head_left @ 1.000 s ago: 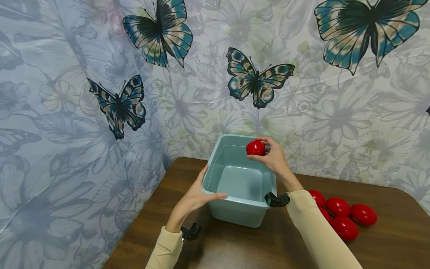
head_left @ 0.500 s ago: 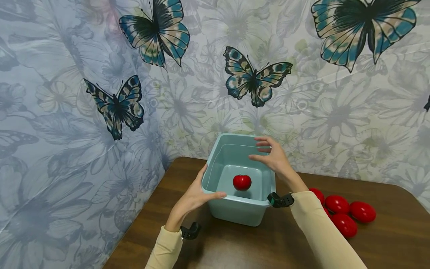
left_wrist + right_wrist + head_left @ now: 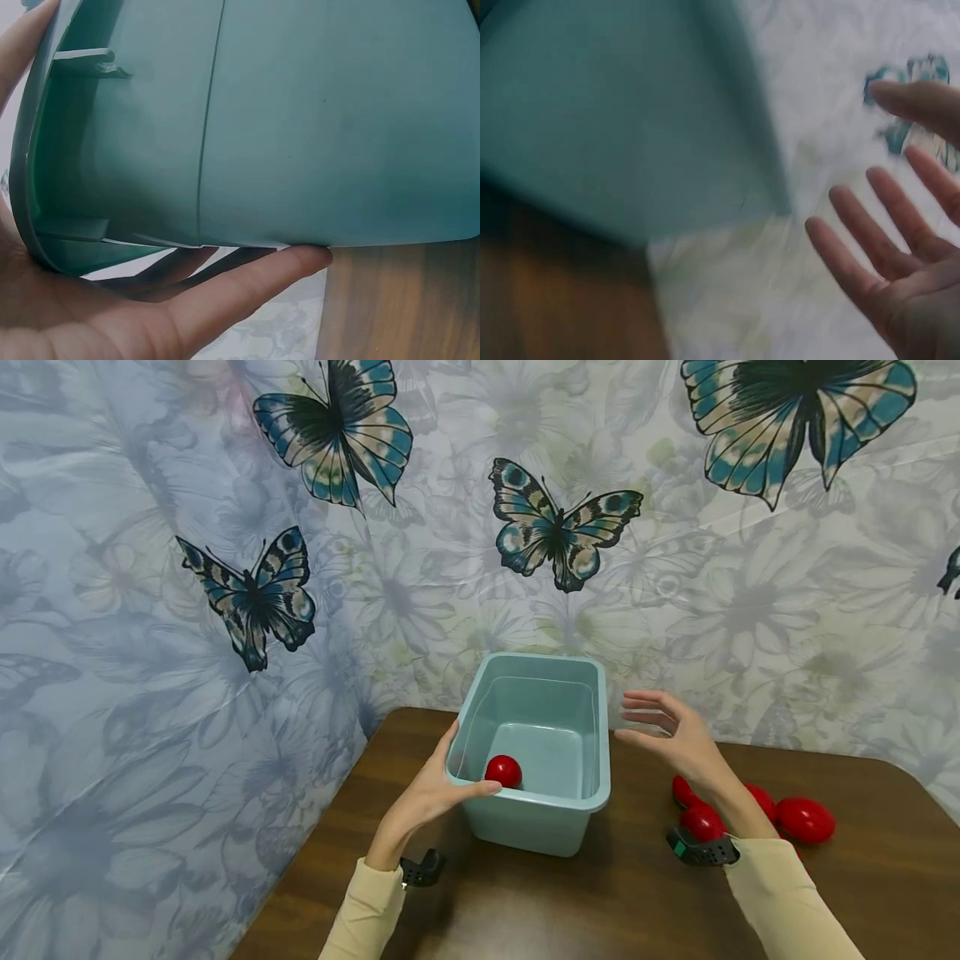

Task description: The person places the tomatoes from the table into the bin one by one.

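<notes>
A pale blue-green plastic bin [image 3: 536,827] stands on the brown table. My left hand [image 3: 431,793] holds its near left corner, thumb over the front rim and fingers along the outer side. In the left wrist view, the fingers [image 3: 247,289] lie against the bin wall [image 3: 315,127]. Inside the bin, a shiny red round fruit [image 3: 503,771] sits at the near left corner, partly behind the thumb. My right hand [image 3: 678,739] is in the air right of the bin, fingers spread and holding nothing; the right wrist view shows its bare palm [image 3: 937,300].
Several more shiny red fruits [image 3: 806,820] lie on the table [image 3: 637,902] at the right, partly covered by the right forearm. A butterfly-patterned cloth [image 3: 420,610] hangs behind the table. Black bands with cameras [image 3: 701,847] are on both wrists.
My right hand let go of the red fruit over the bin, then moved right, out past the rim. The fruit dropped in and rolled to the near left corner. The left hand kept its hold.
</notes>
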`<move>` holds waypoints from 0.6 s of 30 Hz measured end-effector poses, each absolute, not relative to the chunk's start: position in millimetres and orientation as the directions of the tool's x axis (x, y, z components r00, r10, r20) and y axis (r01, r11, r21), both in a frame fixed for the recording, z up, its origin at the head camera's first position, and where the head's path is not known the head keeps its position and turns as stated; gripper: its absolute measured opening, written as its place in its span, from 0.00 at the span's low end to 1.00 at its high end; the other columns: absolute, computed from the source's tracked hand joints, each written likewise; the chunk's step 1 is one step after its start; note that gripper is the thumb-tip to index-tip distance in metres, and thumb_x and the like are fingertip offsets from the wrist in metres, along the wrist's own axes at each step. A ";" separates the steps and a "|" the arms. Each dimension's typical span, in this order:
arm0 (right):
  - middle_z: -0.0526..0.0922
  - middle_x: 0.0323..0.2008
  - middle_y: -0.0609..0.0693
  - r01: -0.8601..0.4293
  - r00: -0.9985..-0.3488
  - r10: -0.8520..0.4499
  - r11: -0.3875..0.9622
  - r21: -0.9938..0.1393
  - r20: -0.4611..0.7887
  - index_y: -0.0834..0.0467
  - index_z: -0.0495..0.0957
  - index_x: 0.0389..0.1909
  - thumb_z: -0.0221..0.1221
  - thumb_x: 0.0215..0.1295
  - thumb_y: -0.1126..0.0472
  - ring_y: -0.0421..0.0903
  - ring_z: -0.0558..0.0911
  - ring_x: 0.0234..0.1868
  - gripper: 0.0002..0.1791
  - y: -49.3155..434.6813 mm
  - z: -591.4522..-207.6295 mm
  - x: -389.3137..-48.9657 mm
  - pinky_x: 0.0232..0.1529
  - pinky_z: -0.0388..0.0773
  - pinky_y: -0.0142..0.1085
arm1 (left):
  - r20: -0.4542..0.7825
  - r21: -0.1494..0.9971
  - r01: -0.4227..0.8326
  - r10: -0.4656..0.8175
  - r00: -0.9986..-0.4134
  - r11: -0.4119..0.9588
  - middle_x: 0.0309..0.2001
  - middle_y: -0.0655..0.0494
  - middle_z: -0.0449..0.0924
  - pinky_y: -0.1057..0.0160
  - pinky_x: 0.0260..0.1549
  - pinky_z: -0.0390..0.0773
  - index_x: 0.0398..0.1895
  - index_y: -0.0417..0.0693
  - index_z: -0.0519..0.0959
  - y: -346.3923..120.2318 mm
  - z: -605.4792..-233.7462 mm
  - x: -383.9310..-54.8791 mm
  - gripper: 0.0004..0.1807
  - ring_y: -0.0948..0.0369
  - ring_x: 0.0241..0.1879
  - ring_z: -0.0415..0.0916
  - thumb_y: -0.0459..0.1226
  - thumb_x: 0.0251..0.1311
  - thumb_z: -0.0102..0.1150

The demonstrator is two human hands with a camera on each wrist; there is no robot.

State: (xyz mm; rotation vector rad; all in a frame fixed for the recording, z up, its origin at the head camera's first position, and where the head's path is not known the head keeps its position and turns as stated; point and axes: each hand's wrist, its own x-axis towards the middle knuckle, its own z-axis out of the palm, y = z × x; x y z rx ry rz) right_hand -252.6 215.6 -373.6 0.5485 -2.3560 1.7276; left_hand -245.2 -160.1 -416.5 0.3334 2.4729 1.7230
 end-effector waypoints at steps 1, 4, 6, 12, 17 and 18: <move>0.79 0.61 0.46 -0.403 -0.912 -0.196 0.254 -0.879 0.361 0.59 0.73 0.70 0.67 0.71 0.64 0.39 0.84 0.57 0.29 225.2 -380.6 -248.4 0.52 0.82 0.28 | 0.027 0.935 0.108 0.236 -0.971 0.338 0.83 0.52 0.48 0.31 0.70 0.62 0.87 0.64 0.42 -160.0 -416.4 -244.6 0.68 0.45 0.79 0.54 0.55 0.50 0.81; 0.81 0.59 0.39 -0.429 -0.899 -0.203 0.237 -0.872 0.387 0.61 0.72 0.71 0.65 0.71 0.70 0.34 0.84 0.55 0.28 256.7 -401.9 -234.7 0.53 0.82 0.27 | 0.022 0.934 0.106 0.241 -0.970 0.342 0.84 0.52 0.46 0.31 0.71 0.60 0.87 0.65 0.41 -160.2 -415.5 -244.7 0.68 0.45 0.80 0.51 0.55 0.51 0.81; 0.82 0.58 0.37 -0.438 -0.897 -0.190 0.251 -0.864 0.399 0.62 0.72 0.71 0.65 0.70 0.73 0.33 0.84 0.55 0.29 277.3 -414.8 -227.4 0.53 0.81 0.26 | 0.027 0.935 0.112 0.247 -0.969 0.337 0.84 0.52 0.46 0.31 0.71 0.60 0.87 0.64 0.41 -161.4 -414.7 -246.1 0.68 0.45 0.80 0.52 0.54 0.52 0.81; 0.82 0.56 0.30 -0.398 -0.914 -0.099 0.401 -0.825 0.393 0.60 0.73 0.71 0.66 0.68 0.74 0.27 0.83 0.52 0.31 337.6 -443.5 -205.6 0.49 0.79 0.21 | 0.036 0.934 0.120 0.245 -0.969 0.335 0.84 0.51 0.45 0.33 0.71 0.61 0.87 0.62 0.40 -161.9 -411.4 -249.2 0.67 0.44 0.80 0.52 0.53 0.53 0.80; 0.81 0.55 0.27 -0.341 -0.935 -0.073 0.449 -0.826 0.347 0.63 0.73 0.69 0.65 0.67 0.75 0.24 0.82 0.52 0.30 371.9 -472.6 -184.1 0.48 0.78 0.19 | 0.031 0.937 0.117 0.257 -0.966 0.330 0.84 0.50 0.46 0.34 0.71 0.62 0.87 0.59 0.40 -158.1 -415.3 -249.6 0.68 0.44 0.79 0.54 0.51 0.53 0.81; 0.81 0.55 0.27 -0.335 -0.938 -0.074 0.454 -0.826 0.340 0.64 0.73 0.69 0.66 0.67 0.76 0.24 0.81 0.53 0.30 376.2 -478.0 -180.2 0.49 0.78 0.19 | 0.029 0.937 0.116 0.259 -0.966 0.330 0.84 0.50 0.46 0.34 0.71 0.63 0.87 0.59 0.40 -156.9 -416.0 -249.6 0.68 0.44 0.79 0.55 0.51 0.53 0.81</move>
